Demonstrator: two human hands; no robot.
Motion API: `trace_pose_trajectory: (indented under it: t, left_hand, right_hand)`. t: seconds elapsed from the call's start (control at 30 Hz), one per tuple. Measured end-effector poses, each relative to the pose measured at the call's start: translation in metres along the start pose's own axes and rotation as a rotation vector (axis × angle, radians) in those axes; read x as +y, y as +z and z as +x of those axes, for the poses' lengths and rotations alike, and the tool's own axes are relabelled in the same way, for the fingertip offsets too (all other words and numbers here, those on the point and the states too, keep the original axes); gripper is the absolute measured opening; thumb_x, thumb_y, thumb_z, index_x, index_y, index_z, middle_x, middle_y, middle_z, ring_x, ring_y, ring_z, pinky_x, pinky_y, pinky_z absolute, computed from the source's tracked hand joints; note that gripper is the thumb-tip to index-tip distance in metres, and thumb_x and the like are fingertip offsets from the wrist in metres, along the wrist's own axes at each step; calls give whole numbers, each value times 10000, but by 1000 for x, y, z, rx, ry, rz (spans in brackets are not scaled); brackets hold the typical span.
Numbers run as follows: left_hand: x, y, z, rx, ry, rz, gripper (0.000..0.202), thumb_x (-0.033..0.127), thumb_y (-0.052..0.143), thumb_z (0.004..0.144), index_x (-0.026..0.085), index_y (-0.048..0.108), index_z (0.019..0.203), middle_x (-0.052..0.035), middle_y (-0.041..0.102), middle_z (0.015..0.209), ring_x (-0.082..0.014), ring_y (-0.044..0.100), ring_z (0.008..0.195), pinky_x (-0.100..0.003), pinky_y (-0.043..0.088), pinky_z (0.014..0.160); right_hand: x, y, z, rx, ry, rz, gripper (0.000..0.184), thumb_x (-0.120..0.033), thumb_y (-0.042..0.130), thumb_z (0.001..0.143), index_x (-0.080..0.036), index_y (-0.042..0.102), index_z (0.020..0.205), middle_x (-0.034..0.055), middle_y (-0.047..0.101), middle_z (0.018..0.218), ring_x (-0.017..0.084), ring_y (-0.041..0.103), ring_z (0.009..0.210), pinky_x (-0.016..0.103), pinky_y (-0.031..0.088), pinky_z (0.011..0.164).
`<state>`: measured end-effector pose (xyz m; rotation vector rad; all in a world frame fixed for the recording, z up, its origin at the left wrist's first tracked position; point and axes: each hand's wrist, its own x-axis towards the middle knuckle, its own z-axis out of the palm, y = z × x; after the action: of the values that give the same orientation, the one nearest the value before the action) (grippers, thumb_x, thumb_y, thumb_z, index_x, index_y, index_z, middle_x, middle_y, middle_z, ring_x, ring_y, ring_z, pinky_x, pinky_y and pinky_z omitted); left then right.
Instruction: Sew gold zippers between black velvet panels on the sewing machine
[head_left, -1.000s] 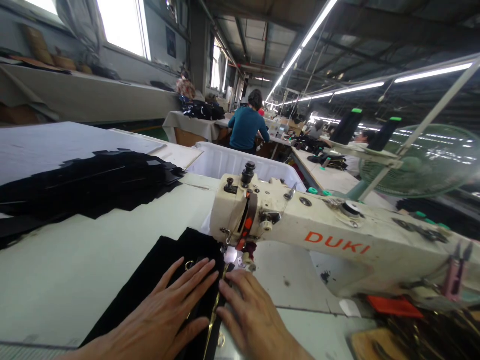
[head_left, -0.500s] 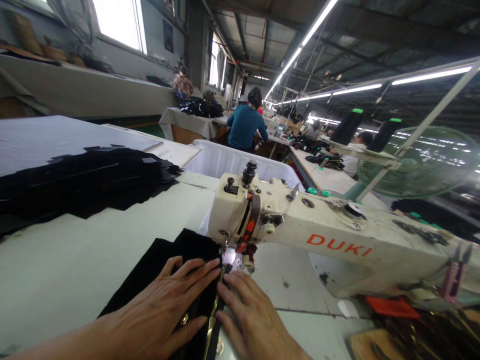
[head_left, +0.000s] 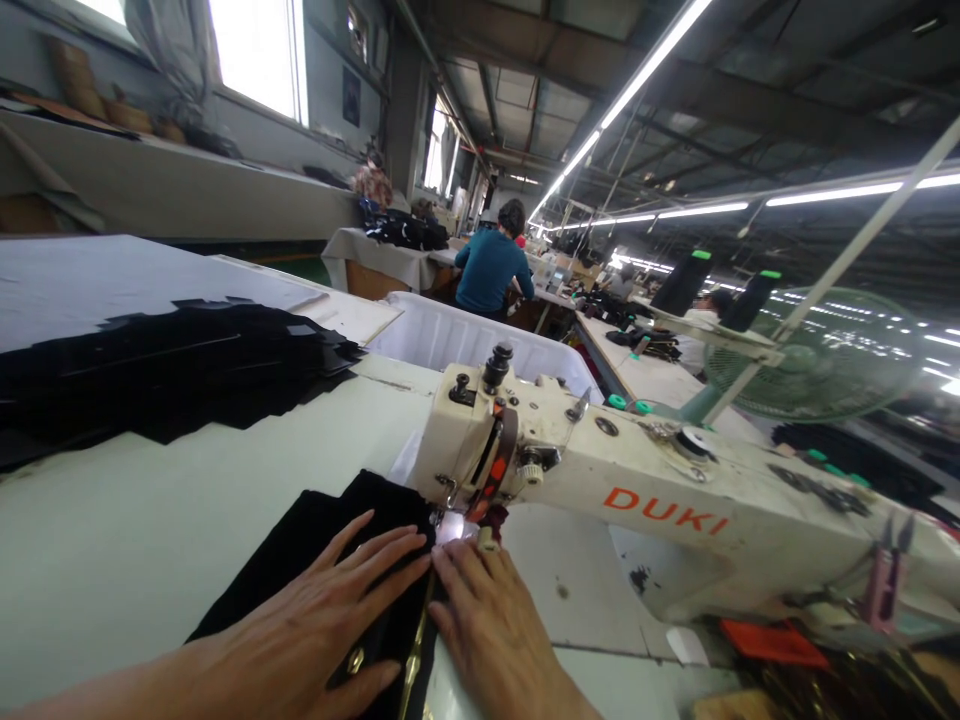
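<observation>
Far to your left lies a black stack (head_left: 165, 370). Next comes the black cloth (head_left: 315, 525), flat on the table (head_left: 187, 520), its top end beside the machine's lit foot area. Your left hand (head_left: 330, 605) lies on it, open, fingers spread. A gold strip (head_left: 412, 660) runs between your hands. Your right hand (head_left: 491, 625) bends its fingers at the cloth's right edge; whether they pinch it, I cannot tell. The machine (head_left: 555, 475) reaches rightward, near pink snips (head_left: 885, 585).
</observation>
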<state>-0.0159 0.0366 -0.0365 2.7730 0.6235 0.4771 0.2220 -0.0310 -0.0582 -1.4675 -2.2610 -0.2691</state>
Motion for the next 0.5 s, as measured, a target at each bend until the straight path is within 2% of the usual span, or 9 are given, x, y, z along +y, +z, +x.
trace_pose_trajectory:
  t: [0.1,0.23,0.5]
  left_hand:
    - [-3,-2,5,17,-5,-23,777,387,652,939,360,228,1589,-63,388,1582,-352,401,1426,-588,268,1181]
    - [-6,-6,12,30,-11,-58,733,377,682,922,346,323,1561,-92,448,1546,-354,430,1407,-594,233,1184]
    - [-1,-6,10,17,-14,-90,707,380,649,948,336,310,1567,-78,422,1560,-360,401,1420,-619,176,1186]
  right_hand:
    - [5,8,4,35,-26,-44,397,-287,612,982,-150,584,1354,104,665,1310,304,630,1190,459,541,1029]
    - [8,13,9,11,34,-73,429,-280,598,987,-160,546,1395,106,636,1354,319,628,1194,492,539,1022]
    - [6,9,8,-24,58,-13,477,-263,666,948,-184,542,1402,92,642,1339,316,626,1186,473,522,1044]
